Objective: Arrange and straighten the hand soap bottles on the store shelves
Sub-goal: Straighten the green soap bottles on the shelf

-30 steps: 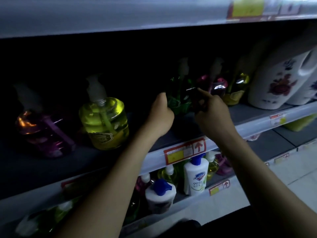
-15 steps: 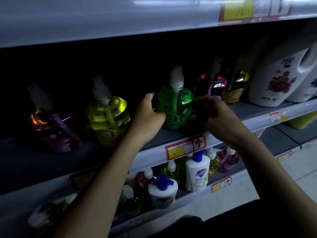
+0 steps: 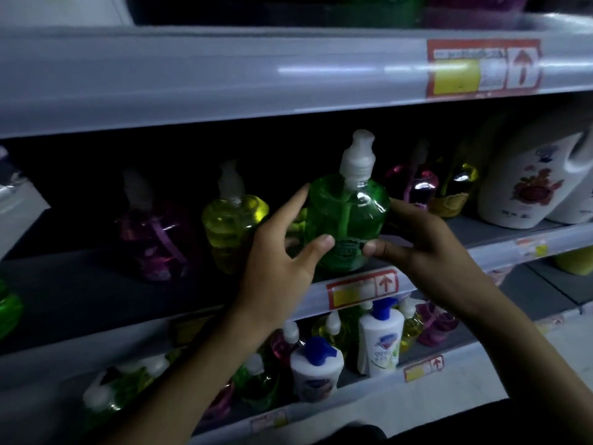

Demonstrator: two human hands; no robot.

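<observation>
step: setting the green soap bottle (image 3: 346, 220) straight, up at the front edge of the middle shelf (image 3: 494, 232), right of the yellow soap bottle (image 3: 231, 226) | next: I think turn its label out, then let go softly | left hand (image 3: 282, 255): thumb in front, fingers round the side, holding it | right hand (image 3: 426, 248): wrapped round the other side, holding it too

Shop aisle, tiered grey shelves (image 3: 192, 75), red-and-yellow price tags (image 3: 362, 289) on edges, rows of soap bottles (image 3: 380, 335)

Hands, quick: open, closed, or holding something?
Left hand: holds the green soap bottle, thumb on its front.
Right hand: grips the same bottle from its right side.
</observation>
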